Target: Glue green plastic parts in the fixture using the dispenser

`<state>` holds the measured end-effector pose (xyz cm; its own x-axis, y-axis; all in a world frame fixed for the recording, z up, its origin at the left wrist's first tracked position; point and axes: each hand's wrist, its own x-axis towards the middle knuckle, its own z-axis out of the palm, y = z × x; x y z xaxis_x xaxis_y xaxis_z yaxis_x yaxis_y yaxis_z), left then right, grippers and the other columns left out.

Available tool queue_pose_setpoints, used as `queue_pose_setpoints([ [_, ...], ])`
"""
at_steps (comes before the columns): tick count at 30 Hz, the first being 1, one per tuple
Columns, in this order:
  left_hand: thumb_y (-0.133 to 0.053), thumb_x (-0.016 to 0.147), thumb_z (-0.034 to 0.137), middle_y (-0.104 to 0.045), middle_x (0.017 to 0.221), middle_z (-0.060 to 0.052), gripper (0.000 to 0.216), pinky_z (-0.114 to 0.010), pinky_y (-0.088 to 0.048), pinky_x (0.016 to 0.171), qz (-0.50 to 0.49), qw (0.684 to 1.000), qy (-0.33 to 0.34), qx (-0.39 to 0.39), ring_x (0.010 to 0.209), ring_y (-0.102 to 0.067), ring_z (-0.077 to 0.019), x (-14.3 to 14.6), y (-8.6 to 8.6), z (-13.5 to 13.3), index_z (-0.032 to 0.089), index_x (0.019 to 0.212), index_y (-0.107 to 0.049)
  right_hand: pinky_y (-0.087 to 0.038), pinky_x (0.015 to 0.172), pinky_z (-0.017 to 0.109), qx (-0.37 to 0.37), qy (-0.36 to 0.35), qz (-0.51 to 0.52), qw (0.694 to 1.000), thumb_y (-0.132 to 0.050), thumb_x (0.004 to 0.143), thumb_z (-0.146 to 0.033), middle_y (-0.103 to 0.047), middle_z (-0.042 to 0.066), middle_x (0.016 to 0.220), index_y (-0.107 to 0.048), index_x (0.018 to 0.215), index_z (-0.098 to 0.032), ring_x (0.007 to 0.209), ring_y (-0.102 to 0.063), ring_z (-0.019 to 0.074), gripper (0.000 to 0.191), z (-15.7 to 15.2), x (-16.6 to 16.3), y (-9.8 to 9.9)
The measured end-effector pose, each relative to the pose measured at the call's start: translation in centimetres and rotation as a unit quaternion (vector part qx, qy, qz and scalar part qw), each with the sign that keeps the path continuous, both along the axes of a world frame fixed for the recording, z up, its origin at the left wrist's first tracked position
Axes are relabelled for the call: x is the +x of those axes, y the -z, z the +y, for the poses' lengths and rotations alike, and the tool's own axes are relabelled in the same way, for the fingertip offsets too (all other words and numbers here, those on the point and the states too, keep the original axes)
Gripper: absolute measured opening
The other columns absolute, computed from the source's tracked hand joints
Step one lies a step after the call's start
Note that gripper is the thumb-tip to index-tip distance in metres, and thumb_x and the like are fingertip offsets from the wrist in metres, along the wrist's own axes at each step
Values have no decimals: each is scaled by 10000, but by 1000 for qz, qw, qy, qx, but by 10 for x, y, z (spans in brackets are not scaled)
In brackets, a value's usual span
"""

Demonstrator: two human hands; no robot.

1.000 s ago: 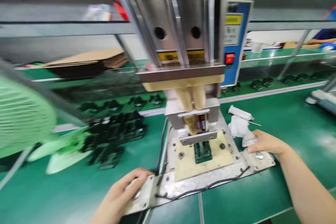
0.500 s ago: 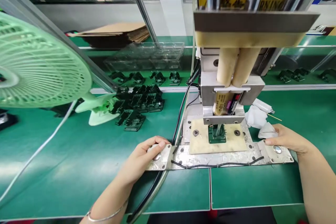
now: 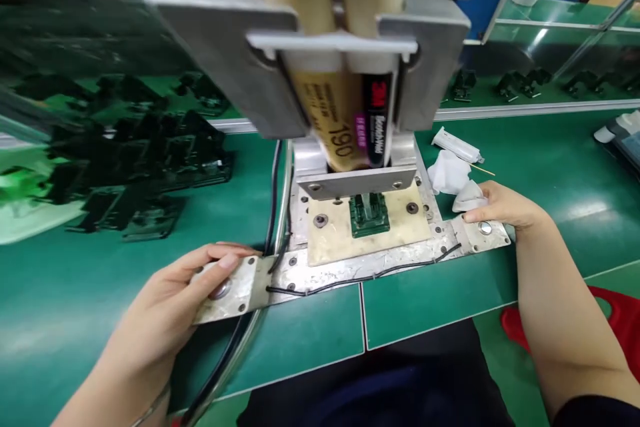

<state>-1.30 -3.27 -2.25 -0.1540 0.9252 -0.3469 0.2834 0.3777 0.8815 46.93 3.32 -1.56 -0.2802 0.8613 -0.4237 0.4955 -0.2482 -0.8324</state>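
My left hand rests on the left metal tab of the press base plate, fingers curled over its round button. My right hand lies on the right tab beside the other button, fingers stretched flat. Between them a dark green part sits in a beige fixture block. Directly above it hangs a metal clamp holding a twin adhesive cartridge marked 190.
A pile of black plastic parts lies at the left. Crumpled white wipes and a white tube sit behind my right hand. Black cables run along the plate's left side. More black parts line the far conveyor.
The view has swung closer and lower over the press, so the fan has left the picture. Both hands stay on the two tabs; the cartridge clamp now fills the top.
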Motion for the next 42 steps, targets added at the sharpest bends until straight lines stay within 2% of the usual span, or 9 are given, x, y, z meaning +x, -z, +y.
queue_pose_setpoints([
  [9,-877,500,697,-687,968,-41,645,-188,-361,481,4,999,-43,-9,741,-552,-157,11,-9,2,159,818,-718,-440,615,292,-4,17,8,1000,-889,521,-535,-610,-9,664,-722,752,-165,639,-561,153,467,-1,-8,-7],
  [15,-885,461,709,-681,891,-38,626,-170,-428,505,5,998,-59,0,688,-562,-146,15,-9,3,176,754,-737,-453,657,311,-4,2,-13,1000,-882,538,-560,-639,-4,710,-712,755,-177,685,-584,178,471,-1,-4,-7],
  [23,-868,586,602,-683,874,-38,477,-193,-368,456,7,999,-45,10,652,-548,-140,17,-11,-1,184,779,-741,-418,647,314,-24,8,-18,1000,-891,557,-559,-618,4,729,-686,768,-173,683,-550,170,485,-2,-3,-11],
  [28,-890,549,540,-688,824,-37,441,-208,-379,471,6,998,-57,8,591,-533,-128,23,-15,0,181,742,-721,-378,624,305,-24,5,-18,1000,-882,594,-554,-557,-4,692,-632,734,-153,651,-488,141,493,-4,0,-12],
  [34,-805,692,485,-690,869,-52,313,-234,-390,485,28,999,-28,13,636,-538,-148,22,-16,-4,201,796,-723,-388,608,307,-34,5,-20,999,-881,589,-579,-551,-4,678,-633,774,-149,644,-504,152,530,-3,3,-9],
  [36,-780,736,431,-687,887,-38,272,-222,-387,474,68,996,-33,37,629,-530,-133,21,-16,-6,202,874,-729,-396,609,306,-34,3,-21,999,-880,590,-582,-553,-6,674,-640,784,-149,646,-510,154,532,-3,5,-7],
  [38,-759,781,351,-692,944,-21,254,-210,-417,495,130,984,-57,111,636,-531,-113,21,-19,-7,210,989,-723,-409,615,307,-39,2,-20,999,-883,583,-581,-572,0,690,-653,802,-148,658,-519,158,537,-2,6,-5],
  [40,-760,789,280,-703,993,-10,266,-217,-506,640,169,961,-58,209,724,-590,-117,25,-26,-5,215,1041,-709,-418,619,308,-45,2,-17,999,-883,582,-577,-596,10,719,-664,812,-149,667,-527,160,534,-2,6,-6],
  [42,-790,752,255,-711,1043,-14,331,-270,-537,892,169,946,-7,278,917,-652,-158,34,-37,2,215,1068,-700,-423,622,309,-48,3,-14,999,-881,584,-572,-614,18,740,-670,812,-152,675,-537,164,522,-3,5,-7],
])
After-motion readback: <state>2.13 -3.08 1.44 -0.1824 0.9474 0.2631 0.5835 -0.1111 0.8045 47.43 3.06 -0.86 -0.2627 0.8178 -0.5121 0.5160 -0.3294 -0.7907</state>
